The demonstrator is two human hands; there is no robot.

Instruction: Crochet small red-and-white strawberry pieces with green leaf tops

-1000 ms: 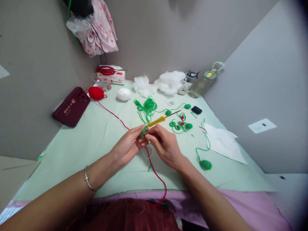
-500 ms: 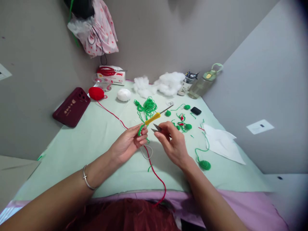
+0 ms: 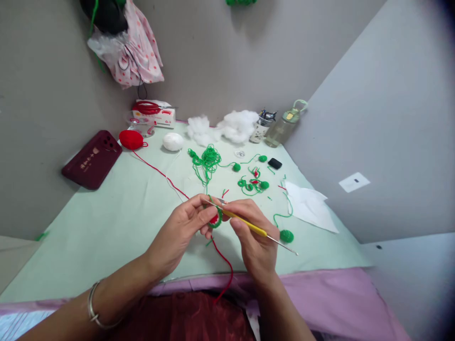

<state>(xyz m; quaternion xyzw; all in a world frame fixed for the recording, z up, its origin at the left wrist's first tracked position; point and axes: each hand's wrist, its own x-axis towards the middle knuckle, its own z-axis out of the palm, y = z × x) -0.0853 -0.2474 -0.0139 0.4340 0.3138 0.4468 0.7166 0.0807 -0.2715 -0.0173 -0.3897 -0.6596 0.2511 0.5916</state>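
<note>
My left hand [image 3: 177, 232] pinches a small round crochet piece [image 3: 215, 219] with a green edge and red middle. My right hand [image 3: 259, 241] is closed around a yellow-handled crochet hook [image 3: 250, 225], its left tip at the green edge and its other metal end pointing down right. A small greyish tip [image 3: 222, 201] shows by the right fingertips; I cannot make out what it belongs to. Green yarn runs from the piece up to a loose green tangle [image 3: 206, 161]. Red yarn [image 3: 224, 258] hangs below the hands towards the lap.
A red yarn ball [image 3: 131, 139] and white yarn ball [image 3: 173, 141] lie back left, near a phone [image 3: 92, 160]. White stuffing [image 3: 238, 127], a pen cup [image 3: 260, 131] and a bottle [image 3: 282, 128] stand behind. Rightward are small green pieces [image 3: 286, 236] and white sheets [image 3: 309, 206].
The hook has passed from my left hand to my right and now points at the piece. The dark blades in my right hand no longer show clearly. A red-green scrap shows above the hands.
</note>
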